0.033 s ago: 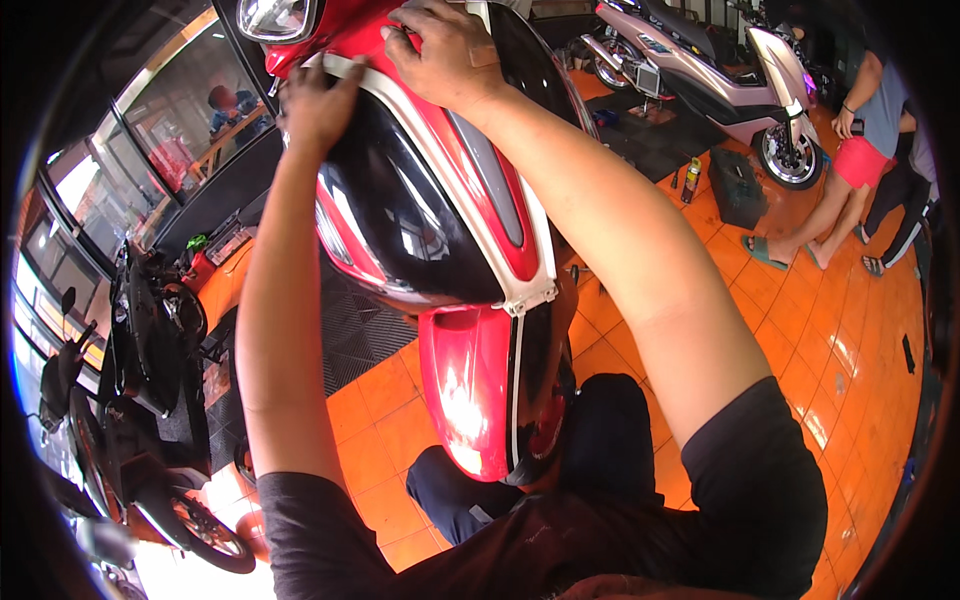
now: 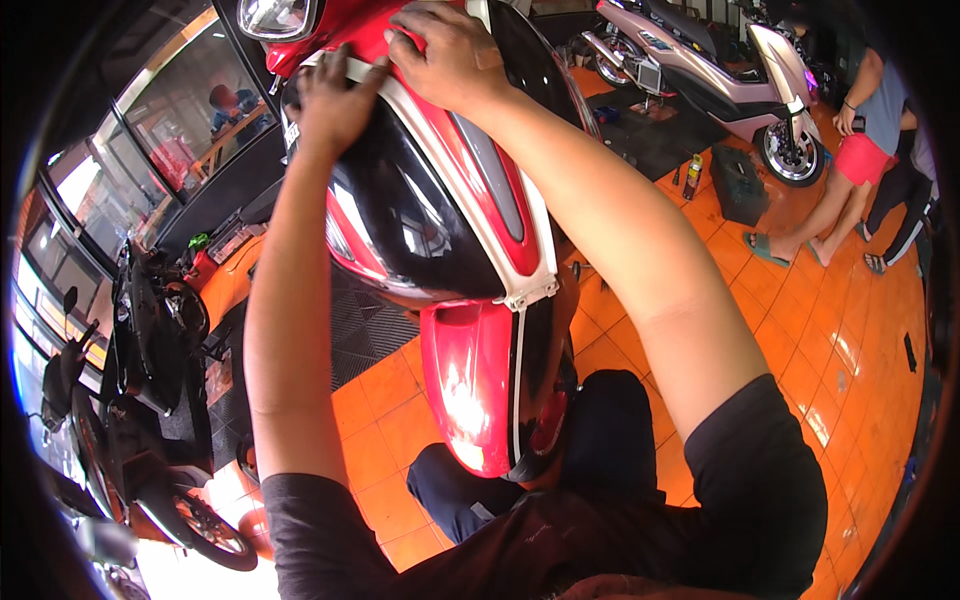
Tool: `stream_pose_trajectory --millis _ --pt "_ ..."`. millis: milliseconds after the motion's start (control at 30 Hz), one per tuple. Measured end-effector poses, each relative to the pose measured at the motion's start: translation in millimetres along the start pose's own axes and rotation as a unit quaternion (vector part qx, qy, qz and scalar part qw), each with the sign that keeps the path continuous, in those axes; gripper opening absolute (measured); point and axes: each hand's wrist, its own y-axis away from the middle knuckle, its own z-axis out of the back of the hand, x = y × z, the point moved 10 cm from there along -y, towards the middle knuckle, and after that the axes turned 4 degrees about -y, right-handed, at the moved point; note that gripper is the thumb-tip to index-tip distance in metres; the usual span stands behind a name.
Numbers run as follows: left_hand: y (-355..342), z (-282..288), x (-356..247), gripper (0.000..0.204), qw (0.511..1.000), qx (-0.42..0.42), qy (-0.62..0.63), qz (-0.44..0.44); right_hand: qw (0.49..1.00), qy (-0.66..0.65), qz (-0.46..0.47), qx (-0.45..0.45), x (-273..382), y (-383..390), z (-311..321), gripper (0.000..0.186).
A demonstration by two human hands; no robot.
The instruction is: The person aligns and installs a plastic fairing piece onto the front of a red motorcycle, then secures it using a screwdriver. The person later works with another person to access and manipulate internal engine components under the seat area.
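Note:
A red and black scooter [image 2: 400,215] stands in front of me, with its red front fender [image 2: 465,385] between my knees. Down the middle of its front panel runs a white trim frame [image 2: 440,150] around a red strip with a dark grey insert [image 2: 490,175]. My left hand [image 2: 337,108] lies on the upper black panel, fingers spread, thumb at the trim's edge. Just to its right, my right hand [image 2: 448,62] rests on the red upper part of the panel, fingers apart and slightly bent. Neither hand shows anything held.
A chrome-rimmed light [image 2: 275,18] sits at the scooter's upper left. Dark motorcycles [image 2: 150,340] stand at left. At right are a pinkish scooter [image 2: 710,80], a black case [image 2: 738,187], a spray can [image 2: 692,177] and two people [image 2: 865,160]. Orange tiles [image 2: 770,310] cover the floor.
My left hand has slid a little to the right across the black panel, closer to my right hand. The right hand stays nearly where it was.

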Motion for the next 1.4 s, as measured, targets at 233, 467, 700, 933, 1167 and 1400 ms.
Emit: stream_pose_trajectory --millis 233,467,700,933,1167,1400 --pt "5.6 14.6 6.2 0.048 0.988 -0.016 -0.136 -0.075 0.995 0.024 0.024 -0.095 93.5 164.2 9.9 0.042" --pt "167.7 82.9 -10.1 0.033 0.929 -0.194 0.309 -0.052 0.994 -0.01 0.051 -0.096 81.9 186.0 7.9 0.041" --pt "372.9 -62.8 -47.5 0.06 0.365 0.105 0.804 0.456 0.997 -0.059 0.042 -0.034 89.8 218.1 11.7 0.072" --pt "331.5 -89.6 -40.3 0.095 0.289 0.012 0.88 0.376 0.995 0.093 0.009 0.034 82.9 293.5 -5.4 0.064" --pt "328.1 -93.3 -44.8 0.097 0.374 -0.029 0.856 0.356 0.977 0.174 0.1 -0.071 58.0 307.0 -11.3 0.055" --pt "326.4 -90.7 -35.3 0.088 0.384 -0.027 0.847 0.366 0.987 0.144 0.064 0.013 69.0 299.3 -9.4 0.057"
